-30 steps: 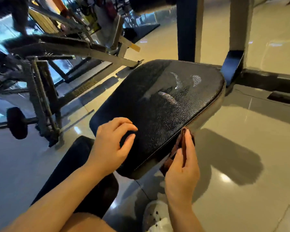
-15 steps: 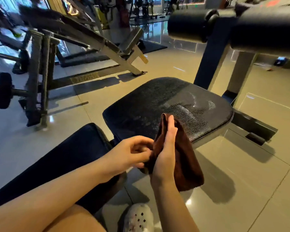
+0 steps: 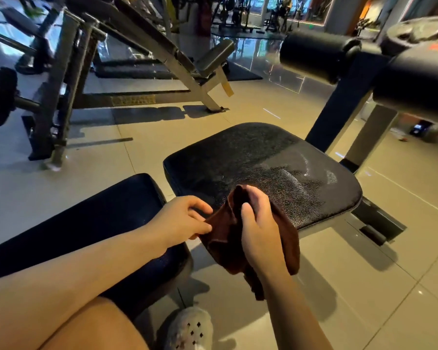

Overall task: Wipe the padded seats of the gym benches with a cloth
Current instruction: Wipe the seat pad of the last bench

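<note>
Cloth (image 3: 228,238): dark brown, soft, bunched; hung in the air off the near edge of the seat (image 3: 263,173), at 6 o'clock from the pad's middle. Held off the pad, probably for refolding to a fresh face.

Right hand (image 3: 261,231): fingers curled round the cloth's upper fold, gripping it.

Left hand (image 3: 180,221): at 9 o'clock of the cloth; thumb and fingertips pinched its left edge, likely to draw it flat.

Seat: black, pebbled vinyl; pale streaks toward 3 o'clock.

Second pad (image 3: 99,218): dark, at 8 o'clock of the seat.

Roller (image 3: 311,54): black, at 1 o'clock.
</note>
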Demonstrator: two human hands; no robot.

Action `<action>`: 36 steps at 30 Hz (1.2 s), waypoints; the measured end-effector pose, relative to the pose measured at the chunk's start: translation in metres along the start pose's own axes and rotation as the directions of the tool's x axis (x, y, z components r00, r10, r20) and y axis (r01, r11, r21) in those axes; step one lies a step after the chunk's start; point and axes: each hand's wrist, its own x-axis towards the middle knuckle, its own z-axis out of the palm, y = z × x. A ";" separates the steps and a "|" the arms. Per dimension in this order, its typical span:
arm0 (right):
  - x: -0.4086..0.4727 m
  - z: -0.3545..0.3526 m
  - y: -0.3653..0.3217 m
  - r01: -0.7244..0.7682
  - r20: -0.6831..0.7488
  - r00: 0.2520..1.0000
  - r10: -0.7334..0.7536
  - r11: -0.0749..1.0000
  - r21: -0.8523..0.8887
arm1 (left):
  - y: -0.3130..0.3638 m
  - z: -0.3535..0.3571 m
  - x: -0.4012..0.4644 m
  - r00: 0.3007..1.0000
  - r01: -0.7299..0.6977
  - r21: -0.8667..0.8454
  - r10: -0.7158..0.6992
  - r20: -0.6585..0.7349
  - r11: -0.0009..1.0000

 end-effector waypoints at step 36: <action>0.169 -0.065 0.067 0.159 0.260 0.947 0.191 0.424 -0.891 | -0.059 0.006 0.073 0.864 -0.277 0.734 0.495 -0.093 0.620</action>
